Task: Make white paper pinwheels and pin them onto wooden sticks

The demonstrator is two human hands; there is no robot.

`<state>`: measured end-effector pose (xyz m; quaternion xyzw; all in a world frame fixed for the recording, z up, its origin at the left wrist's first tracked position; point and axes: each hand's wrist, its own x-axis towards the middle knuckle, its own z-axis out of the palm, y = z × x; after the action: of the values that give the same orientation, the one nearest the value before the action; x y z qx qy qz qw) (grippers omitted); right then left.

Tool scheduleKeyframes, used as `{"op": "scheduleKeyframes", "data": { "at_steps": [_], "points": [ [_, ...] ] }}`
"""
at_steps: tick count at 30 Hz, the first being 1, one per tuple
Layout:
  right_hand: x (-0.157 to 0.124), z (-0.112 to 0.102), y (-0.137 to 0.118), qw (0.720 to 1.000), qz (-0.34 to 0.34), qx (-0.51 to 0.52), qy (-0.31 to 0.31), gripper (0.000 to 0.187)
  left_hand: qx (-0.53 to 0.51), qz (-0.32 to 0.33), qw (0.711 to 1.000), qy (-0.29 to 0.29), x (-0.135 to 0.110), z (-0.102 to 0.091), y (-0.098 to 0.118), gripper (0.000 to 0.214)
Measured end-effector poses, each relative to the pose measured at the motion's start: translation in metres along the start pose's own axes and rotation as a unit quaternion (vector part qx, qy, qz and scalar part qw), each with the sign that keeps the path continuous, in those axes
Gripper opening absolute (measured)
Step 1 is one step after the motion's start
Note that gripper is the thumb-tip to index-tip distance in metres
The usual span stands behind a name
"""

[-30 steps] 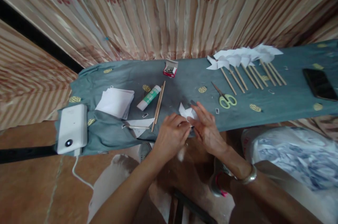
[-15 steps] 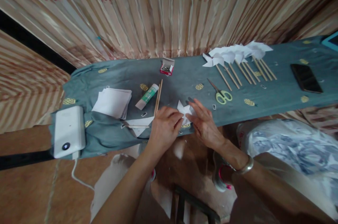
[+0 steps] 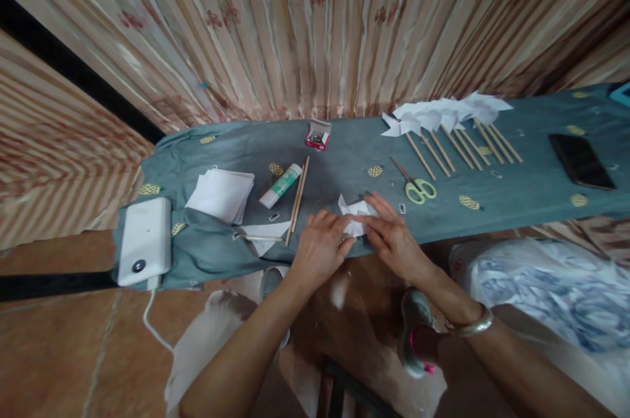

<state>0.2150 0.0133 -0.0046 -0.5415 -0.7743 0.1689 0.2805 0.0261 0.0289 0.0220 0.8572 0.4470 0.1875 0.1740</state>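
Both hands work on a white paper pinwheel near the front edge of the cloth. My left hand is closed, its thumb and fingers at the paper's left side. My right hand grips the right side, with its fingertips over the middle, and part of the paper is hidden beneath. A pair of green-handled scissors lies to the right. Left of the hands are two wooden sticks, a glue stick and a cut piece of white paper.
A stack of white paper and a white power bank lie at left. Behind is a small red box of pins. Several finished pinwheels on sticks and a black phone lie at right. A plastic bag stands below the edge.
The view has shifted slightly, so everything sits a little lower and further right. My fingers have closed in over the pinwheel's middle, covering more of it.
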Motion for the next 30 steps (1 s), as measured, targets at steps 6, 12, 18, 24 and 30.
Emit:
{"op": "scheduleKeyframes", "data": {
  "at_steps": [6,12,18,24,30],
  "points": [
    [0.004,-0.007,-0.004,1.000,0.016,0.026,0.000,0.031,0.022,0.008,1.000,-0.015,0.000,0.005,0.003,0.038],
    [0.011,-0.017,0.005,0.998,0.051,0.032,0.029,0.034,0.027,0.014,0.999,0.011,0.000,0.004,0.000,0.029],
    [0.021,-0.015,0.017,0.988,0.134,0.054,0.046,0.041,0.010,0.078,0.997,0.007,-0.009,0.013,0.007,0.015],
    [0.021,-0.017,0.022,0.988,0.147,0.006,0.047,0.033,0.026,0.097,0.995,-0.016,-0.013,0.017,0.017,0.018],
    [0.017,-0.021,0.021,0.995,0.061,-0.043,0.060,0.025,0.020,0.092,0.995,0.038,-0.007,0.014,0.015,0.025]
  ]
}}
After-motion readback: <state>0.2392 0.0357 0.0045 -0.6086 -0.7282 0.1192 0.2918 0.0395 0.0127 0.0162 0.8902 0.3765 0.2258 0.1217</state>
